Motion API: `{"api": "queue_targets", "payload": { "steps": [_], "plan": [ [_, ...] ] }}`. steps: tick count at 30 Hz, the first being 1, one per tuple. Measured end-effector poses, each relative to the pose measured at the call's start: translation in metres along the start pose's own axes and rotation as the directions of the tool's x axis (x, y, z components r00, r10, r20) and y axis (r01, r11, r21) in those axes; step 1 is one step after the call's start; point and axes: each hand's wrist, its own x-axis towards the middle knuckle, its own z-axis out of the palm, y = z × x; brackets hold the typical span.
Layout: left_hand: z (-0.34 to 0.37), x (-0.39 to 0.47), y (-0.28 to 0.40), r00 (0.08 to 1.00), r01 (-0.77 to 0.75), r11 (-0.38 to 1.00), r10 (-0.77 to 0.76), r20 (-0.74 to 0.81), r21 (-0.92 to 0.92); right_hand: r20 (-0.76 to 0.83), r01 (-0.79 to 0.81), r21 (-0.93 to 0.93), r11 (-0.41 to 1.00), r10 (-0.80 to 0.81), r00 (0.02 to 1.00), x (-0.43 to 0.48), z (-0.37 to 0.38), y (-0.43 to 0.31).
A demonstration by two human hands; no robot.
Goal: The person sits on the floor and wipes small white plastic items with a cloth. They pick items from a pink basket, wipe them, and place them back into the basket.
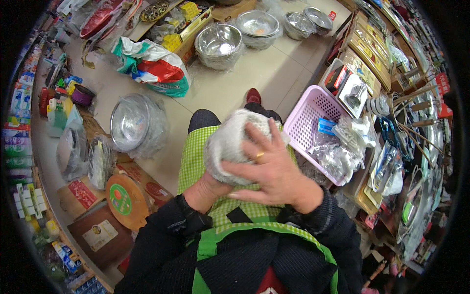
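Observation:
A whitish-grey knitted or terry cloth (229,147) forms a rounded bundle over my lap. Whether it wraps some object cannot be seen. My left hand (209,189) supports the bundle from below, its fingers hidden under the cloth. Across the top and right side lies my right hand (270,171), fingers spread flat against the fabric, a gold ring on one of them. Slight blur shows around the right fingers. Beneath is a green-and-white checked apron (198,154).
At my right stands a lilac plastic basket (293,121) holding packaged goods. Plastic-wrapped metal basins (129,123) sit at left, with more bowls (218,46) ahead. A printed plastic bag (158,70) lies on the tiled floor (227,88). Near my left elbow leans a round wooden chopping board (137,202).

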Motion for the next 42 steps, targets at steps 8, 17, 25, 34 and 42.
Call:
{"api": "queue_targets", "payload": {
  "steps": [8, 17, 25, 34, 42],
  "plan": [
    [-0.005, -0.008, 0.002, 0.977, 0.09, 0.987, -0.114, -0.179, -0.133, -0.128, -0.154, -0.123, 0.98, 0.138, 0.982, 0.039, 0.034, 0.006],
    [-0.012, -0.005, -0.003, 0.989, 0.128, 0.984, -0.136, -0.065, -0.124, 0.169, -0.624, 0.573, 0.531, 0.669, 0.724, 0.038, 0.042, 0.054],
    [-0.027, 0.002, 0.018, 0.993, -0.033, 0.914, -0.015, -0.116, -0.403, 0.139, -0.541, 0.758, 0.366, 0.719, 0.681, -0.003, 0.052, 0.045],
    [-0.025, 0.008, 0.016, 0.975, -0.163, 0.986, 0.155, -0.161, -0.038, -0.139, -0.089, 0.201, 0.976, 0.118, 0.983, 0.015, 0.024, 0.012],
    [-0.013, 0.003, 0.006, 0.959, -0.182, 0.975, 0.148, -0.24, -0.126, -0.129, -0.189, 0.053, 0.981, 0.194, 0.972, 0.028, 0.039, 0.011]
  ]
}}
